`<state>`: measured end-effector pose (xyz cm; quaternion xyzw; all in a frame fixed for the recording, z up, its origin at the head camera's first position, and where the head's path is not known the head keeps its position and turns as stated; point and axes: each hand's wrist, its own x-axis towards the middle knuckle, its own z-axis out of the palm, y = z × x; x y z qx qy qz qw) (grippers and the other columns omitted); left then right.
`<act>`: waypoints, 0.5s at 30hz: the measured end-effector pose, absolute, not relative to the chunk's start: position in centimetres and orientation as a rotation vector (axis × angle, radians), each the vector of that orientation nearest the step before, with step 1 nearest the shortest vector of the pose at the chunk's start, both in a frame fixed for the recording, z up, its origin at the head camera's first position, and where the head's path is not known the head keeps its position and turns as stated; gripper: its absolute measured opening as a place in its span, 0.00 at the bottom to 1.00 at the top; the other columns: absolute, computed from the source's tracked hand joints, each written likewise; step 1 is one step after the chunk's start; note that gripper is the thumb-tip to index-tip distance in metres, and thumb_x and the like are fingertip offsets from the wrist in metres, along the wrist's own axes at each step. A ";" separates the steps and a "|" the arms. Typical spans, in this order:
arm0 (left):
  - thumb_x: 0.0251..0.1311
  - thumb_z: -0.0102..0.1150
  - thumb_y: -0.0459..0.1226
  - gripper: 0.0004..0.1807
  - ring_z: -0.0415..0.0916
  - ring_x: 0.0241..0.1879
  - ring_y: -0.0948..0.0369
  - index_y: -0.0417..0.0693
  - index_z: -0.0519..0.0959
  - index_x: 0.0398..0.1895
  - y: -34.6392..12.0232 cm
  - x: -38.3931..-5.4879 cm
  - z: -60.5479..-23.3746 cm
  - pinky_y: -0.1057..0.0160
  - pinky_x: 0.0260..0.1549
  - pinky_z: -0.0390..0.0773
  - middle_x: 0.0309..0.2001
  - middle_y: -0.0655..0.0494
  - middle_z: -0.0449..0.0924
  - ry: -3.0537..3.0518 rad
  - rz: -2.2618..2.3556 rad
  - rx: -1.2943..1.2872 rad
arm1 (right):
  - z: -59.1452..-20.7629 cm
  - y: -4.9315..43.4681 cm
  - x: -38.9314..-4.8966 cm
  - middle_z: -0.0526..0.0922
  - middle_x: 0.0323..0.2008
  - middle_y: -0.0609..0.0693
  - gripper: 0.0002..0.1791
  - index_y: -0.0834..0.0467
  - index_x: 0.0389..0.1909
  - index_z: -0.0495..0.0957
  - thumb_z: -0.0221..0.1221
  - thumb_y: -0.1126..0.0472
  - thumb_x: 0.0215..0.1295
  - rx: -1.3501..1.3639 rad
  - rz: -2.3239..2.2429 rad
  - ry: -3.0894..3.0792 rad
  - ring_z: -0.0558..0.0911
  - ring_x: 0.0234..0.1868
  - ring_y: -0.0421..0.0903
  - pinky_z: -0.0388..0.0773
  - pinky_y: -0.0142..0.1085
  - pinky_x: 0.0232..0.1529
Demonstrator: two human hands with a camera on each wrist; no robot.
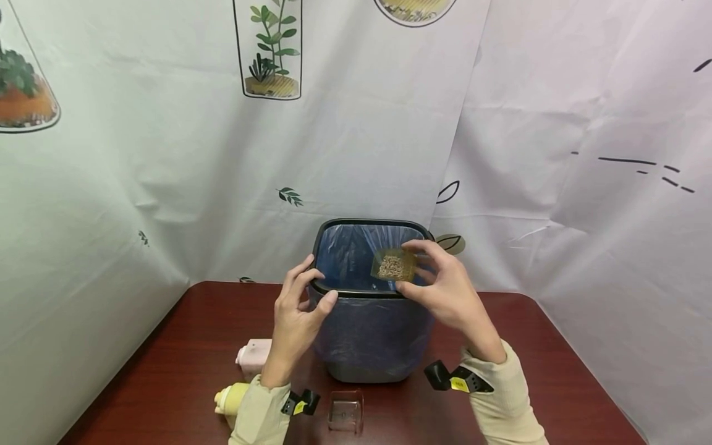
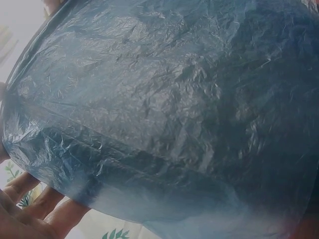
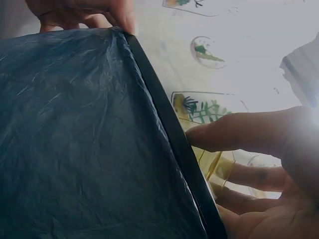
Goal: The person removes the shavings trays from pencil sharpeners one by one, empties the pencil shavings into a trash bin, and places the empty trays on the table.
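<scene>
A trash bin (image 1: 372,337) with a black rim (image 1: 361,293) stands upright, lined with a blue plastic bag (image 2: 164,99). My left hand (image 1: 297,315) holds the rim at its front left corner, thumb at the front and fingers along the left side. In my right hand (image 1: 447,287), thumb and fingers pinch a small clear yellow box (image 3: 222,172) over the right part of the bin's opening. The box is tilted, its open side facing me, with small brown grains (image 1: 390,267) inside. The bottom of the bin is hidden.
A small clear box (image 1: 345,413) lies on the dark red table (image 1: 500,383) in front of the bin. Left of the bin are a pink bottle (image 1: 256,355) and a yellow bottle (image 1: 230,398), partly behind my left arm. A printed white curtain (image 1: 361,154) hangs behind.
</scene>
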<state>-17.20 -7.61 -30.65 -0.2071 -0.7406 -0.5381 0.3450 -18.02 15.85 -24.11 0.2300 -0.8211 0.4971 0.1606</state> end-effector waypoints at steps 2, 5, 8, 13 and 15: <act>0.51 0.60 0.31 0.15 0.71 0.54 0.52 0.44 0.74 0.44 -7.6 -17.2 -30.6 0.53 0.35 0.78 0.63 0.44 0.63 -1.924 -1.395 -0.535 | -24.1 15.6 -18.1 0.70 0.54 0.49 0.31 0.53 0.54 0.71 0.67 0.70 0.46 0.670 1.388 -2.335 0.72 0.55 0.51 0.71 0.38 0.53; 0.51 0.60 0.31 0.15 0.71 0.53 0.53 0.43 0.74 0.45 -7.7 -17.2 -30.6 0.53 0.35 0.78 0.63 0.44 0.63 -1.926 -1.395 -0.535 | -24.1 15.3 -18.1 0.70 0.53 0.50 0.31 0.54 0.53 0.71 0.67 0.72 0.45 0.680 1.324 -2.322 0.72 0.55 0.51 0.71 0.41 0.53; 0.51 0.60 0.31 0.16 0.71 0.53 0.52 0.42 0.74 0.45 -7.7 -17.2 -30.6 0.52 0.35 0.78 0.63 0.43 0.62 -1.924 -1.401 -0.539 | -24.0 15.1 -18.0 0.70 0.53 0.49 0.32 0.54 0.54 0.71 0.66 0.73 0.45 0.689 1.241 -2.313 0.71 0.55 0.48 0.71 0.42 0.53; 0.52 0.60 0.31 0.16 0.71 0.53 0.51 0.42 0.74 0.45 -7.7 -17.2 -30.7 0.51 0.36 0.78 0.64 0.43 0.62 -1.927 -1.409 -0.546 | -24.1 14.9 -18.1 0.70 0.52 0.48 0.31 0.54 0.53 0.71 0.65 0.73 0.45 0.709 1.049 -2.286 0.71 0.55 0.44 0.72 0.42 0.52; 0.52 0.60 0.31 0.16 0.71 0.53 0.52 0.43 0.74 0.46 -7.7 -17.2 -30.7 0.51 0.36 0.78 0.64 0.44 0.61 -1.931 -1.408 -0.546 | -24.1 14.8 -18.2 0.71 0.52 0.47 0.31 0.53 0.53 0.72 0.64 0.73 0.45 0.718 0.977 -2.271 0.71 0.54 0.43 0.73 0.41 0.50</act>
